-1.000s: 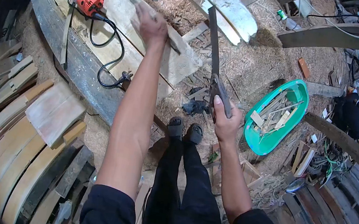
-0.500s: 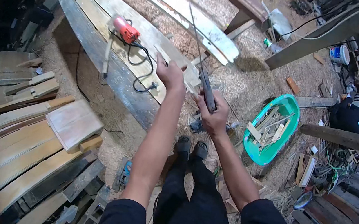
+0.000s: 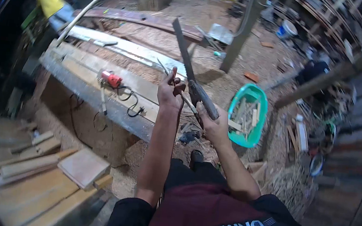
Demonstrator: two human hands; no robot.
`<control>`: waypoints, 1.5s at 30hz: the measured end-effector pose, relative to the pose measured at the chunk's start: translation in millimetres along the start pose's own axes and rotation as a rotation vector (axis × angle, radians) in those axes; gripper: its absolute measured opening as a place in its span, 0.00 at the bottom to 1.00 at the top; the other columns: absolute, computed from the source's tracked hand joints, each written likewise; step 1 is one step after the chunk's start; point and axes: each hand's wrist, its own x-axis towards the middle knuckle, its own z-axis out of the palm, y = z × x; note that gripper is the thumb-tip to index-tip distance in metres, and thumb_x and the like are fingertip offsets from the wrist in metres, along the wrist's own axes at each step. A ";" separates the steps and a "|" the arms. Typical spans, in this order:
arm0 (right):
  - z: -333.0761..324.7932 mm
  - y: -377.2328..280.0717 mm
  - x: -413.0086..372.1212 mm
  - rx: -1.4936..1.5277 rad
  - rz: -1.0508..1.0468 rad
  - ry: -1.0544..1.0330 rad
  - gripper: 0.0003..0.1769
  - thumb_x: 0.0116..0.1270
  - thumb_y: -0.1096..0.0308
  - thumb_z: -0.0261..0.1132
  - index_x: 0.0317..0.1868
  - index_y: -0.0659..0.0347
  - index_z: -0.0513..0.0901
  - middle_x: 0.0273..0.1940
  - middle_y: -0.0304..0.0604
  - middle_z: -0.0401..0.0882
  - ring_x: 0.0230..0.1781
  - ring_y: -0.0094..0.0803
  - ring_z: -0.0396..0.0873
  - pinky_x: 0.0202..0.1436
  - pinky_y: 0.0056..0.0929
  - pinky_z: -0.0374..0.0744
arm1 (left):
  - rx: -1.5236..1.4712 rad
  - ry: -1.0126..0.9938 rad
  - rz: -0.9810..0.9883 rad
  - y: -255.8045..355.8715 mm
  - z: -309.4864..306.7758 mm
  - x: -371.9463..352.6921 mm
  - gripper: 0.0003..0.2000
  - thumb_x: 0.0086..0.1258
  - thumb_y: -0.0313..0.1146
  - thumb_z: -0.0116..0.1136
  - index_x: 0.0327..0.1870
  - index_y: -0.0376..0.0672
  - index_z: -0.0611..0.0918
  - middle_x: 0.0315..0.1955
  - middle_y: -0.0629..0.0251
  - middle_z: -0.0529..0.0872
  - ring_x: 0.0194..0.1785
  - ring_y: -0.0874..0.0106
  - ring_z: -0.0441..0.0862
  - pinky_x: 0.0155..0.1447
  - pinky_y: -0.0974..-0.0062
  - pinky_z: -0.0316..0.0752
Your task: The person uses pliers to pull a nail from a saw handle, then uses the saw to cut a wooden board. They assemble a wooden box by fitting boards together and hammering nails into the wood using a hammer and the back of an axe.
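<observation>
The handsaw (image 3: 184, 51) is up in front of the person's chest, above the sawdust-covered floor (image 3: 261, 59). Its dark handle sits in the right hand (image 3: 216, 126) and its long blade slants up and to the left, away from the body. The right hand's fingers (image 3: 206, 114) are wrapped tightly round the handle.

Just beside it, the left hand (image 3: 169, 94) is raised with its back to the camera. It holds a thin wooden strip (image 3: 162, 67) that slants from upper left to lower right and passes close to the saw handle. The left fingers (image 3: 171, 84) are closed on the strip, with 1 or 2 fingertips lifted above it. I cannot tell whether the strip touches the saw.

Below and to the left of the hands runs a long plank desk (image 3: 81, 70). A red power tool (image 3: 111, 78) lies on it, with its black cord (image 3: 131, 104) looped beside it.

To the right of the hands, a green basin (image 3: 261, 110) rests on the floor, filled with wood offcuts (image 3: 245, 114). More scraps are scattered on the floor beneath the hands.

Stacked boards (image 3: 36, 171), blurred, fill the lower left. Farther off, a post (image 3: 243, 25) stands upright, and a white bucket (image 3: 286, 30) sits to its right.
</observation>
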 end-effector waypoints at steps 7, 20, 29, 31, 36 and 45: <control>-39.1 -33.2 -54.2 -0.137 -0.280 0.566 0.14 0.71 0.60 0.66 0.40 0.66 0.83 0.24 0.27 0.74 0.24 0.14 0.67 0.27 0.20 0.65 | 0.049 -0.211 -0.440 -35.5 53.6 -64.6 0.10 0.77 0.28 0.49 0.54 0.35 0.70 0.46 0.61 0.77 0.29 0.80 0.67 0.25 0.86 0.64; -54.2 -34.4 -199.3 -0.023 -0.181 1.121 0.15 0.66 0.62 0.71 0.44 0.67 0.85 0.35 0.35 0.83 0.35 0.16 0.77 0.40 0.18 0.76 | 0.234 -0.523 -0.460 -148.3 89.0 -179.9 0.18 0.82 0.36 0.27 0.67 0.45 0.64 0.64 0.60 0.73 0.53 0.69 0.74 0.54 0.69 0.70; -109.6 -12.6 -286.7 0.134 -0.256 1.318 0.11 0.70 0.63 0.67 0.38 0.65 0.82 0.25 0.30 0.74 0.20 0.14 0.65 0.24 0.17 0.62 | 0.024 -0.717 -0.777 -184.0 70.5 -251.5 0.07 0.76 0.28 0.49 0.51 0.43 0.72 0.31 0.67 0.73 0.34 0.72 0.74 0.45 0.68 0.74; -118.3 -16.0 -316.3 0.332 -0.372 1.187 0.15 0.72 0.60 0.65 0.35 0.64 0.79 0.25 0.32 0.71 0.19 0.15 0.64 0.24 0.18 0.62 | 0.181 -0.746 -0.732 -185.7 73.9 -253.2 0.05 0.76 0.31 0.50 0.48 0.43 0.74 0.28 0.70 0.71 0.27 0.75 0.71 0.37 0.73 0.72; -129.3 -22.4 -398.9 0.635 -0.385 0.905 0.23 0.75 0.51 0.58 0.32 0.63 0.75 0.22 0.33 0.66 0.15 0.19 0.60 0.23 0.22 0.62 | 0.868 -0.895 -0.718 -193.8 88.4 -304.2 0.14 0.75 0.42 0.57 0.47 0.40 0.77 0.25 0.73 0.74 0.19 0.83 0.69 0.20 0.84 0.63; -129.2 -55.3 -460.5 0.886 -0.320 0.784 0.25 0.78 0.46 0.50 0.29 0.57 0.72 0.20 0.30 0.63 0.13 0.14 0.55 0.19 0.17 0.59 | 0.700 -0.996 -0.759 -193.1 101.7 -416.9 0.09 0.65 0.31 0.68 0.31 0.40 0.79 0.16 0.76 0.73 0.14 0.85 0.67 0.15 0.86 0.58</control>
